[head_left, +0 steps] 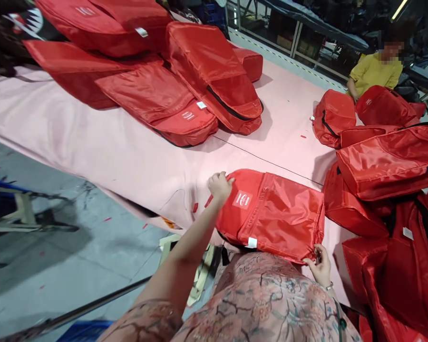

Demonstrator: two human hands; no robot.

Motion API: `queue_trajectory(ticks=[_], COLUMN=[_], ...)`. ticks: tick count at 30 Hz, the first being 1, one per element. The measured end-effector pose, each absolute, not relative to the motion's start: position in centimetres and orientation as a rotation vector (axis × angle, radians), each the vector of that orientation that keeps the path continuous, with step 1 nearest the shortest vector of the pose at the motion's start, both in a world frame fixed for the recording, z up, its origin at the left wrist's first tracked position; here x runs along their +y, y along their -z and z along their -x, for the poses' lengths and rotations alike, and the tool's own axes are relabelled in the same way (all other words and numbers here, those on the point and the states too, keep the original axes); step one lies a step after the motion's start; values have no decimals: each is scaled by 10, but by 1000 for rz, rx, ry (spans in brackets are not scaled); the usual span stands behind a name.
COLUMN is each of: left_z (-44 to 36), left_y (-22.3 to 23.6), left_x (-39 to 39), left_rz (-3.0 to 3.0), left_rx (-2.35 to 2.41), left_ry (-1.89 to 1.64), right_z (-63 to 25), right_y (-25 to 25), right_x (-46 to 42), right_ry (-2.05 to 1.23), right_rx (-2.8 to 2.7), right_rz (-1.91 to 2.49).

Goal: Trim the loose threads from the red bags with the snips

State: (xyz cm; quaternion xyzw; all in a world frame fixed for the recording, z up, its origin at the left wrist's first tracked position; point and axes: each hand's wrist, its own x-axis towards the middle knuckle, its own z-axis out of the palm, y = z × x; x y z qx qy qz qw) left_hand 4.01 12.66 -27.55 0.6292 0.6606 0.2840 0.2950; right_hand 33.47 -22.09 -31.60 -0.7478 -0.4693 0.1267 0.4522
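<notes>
A flat red backpack [281, 213] lies on the pink-covered table in front of me, with a printed label patch and a small white tag on its near side. My left hand [220, 186] is closed on its rounded end, fingers curled over the edge. At the opposite end, by the near corner, is my right hand [320, 267]. Its fingers are closed around a small dark, shiny tool [318, 256] that touches the backpack's corner; the fingers hide most of it, so its kind is unclear.
Several red backpacks [214, 71] lie at the back left of the table [128, 137]. Another heap of red backpacks [388, 166] crowds the right side. A person in a yellow top [376, 73] works across the table. Red scraps and a thread lie about.
</notes>
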Motion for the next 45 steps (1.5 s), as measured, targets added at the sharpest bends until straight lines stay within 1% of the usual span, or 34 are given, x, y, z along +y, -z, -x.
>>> queue_trajectory(ticks=[3, 8, 10, 13, 17, 20, 22, 24, 28, 31, 34, 39, 45], left_z=[-7, 22, 31, 47, 58, 54, 46, 32, -9, -42, -68, -91, -97], left_y=[299, 322, 323, 321, 309, 284, 255, 216, 133, 91, 71, 64, 61], left_x=[128, 108, 102, 100, 107, 111, 109, 102, 67, 32, 5, -19, -29], left_rz=[-1724, -1601, -1547, -1431, -1307, -1427, -1618, -1819, -2256, -2498, -2632, -2684, -2692], left_rx=[1844, 2093, 2170, 2089, 2019, 2046, 1996, 1883, 1495, 1220, 1025, 838, 785], left_ry=[-668, -868, -931, -943, -864, -900, -1042, -1201, -1487, -1694, -1802, -1868, -1875], right_z=[-339, -352, -355, -354, -353, -355, -356, -351, -325, -300, -283, -272, -270], right_y=[310, 290, 286, 284, 284, 280, 273, 258, 207, 159, 111, 45, 4], right_x=[-200, -119, -83, -44, -29, -40, -50, -60, -79, -95, -109, -123, -116], right_ry=[-277, -54, 11, 44, -8, -138, -189, -175, -151, -116, -102, -135, -45], right_rx=[-1163, -1259, -1276, -1284, -1281, -1209, -1102, -989, -949, -1046, -1136, -1366, -1573], right_rz=[1869, 1918, 1901, 1873, 1860, 1893, 1940, 1964, 1832, 1694, 1581, 1527, 1546])
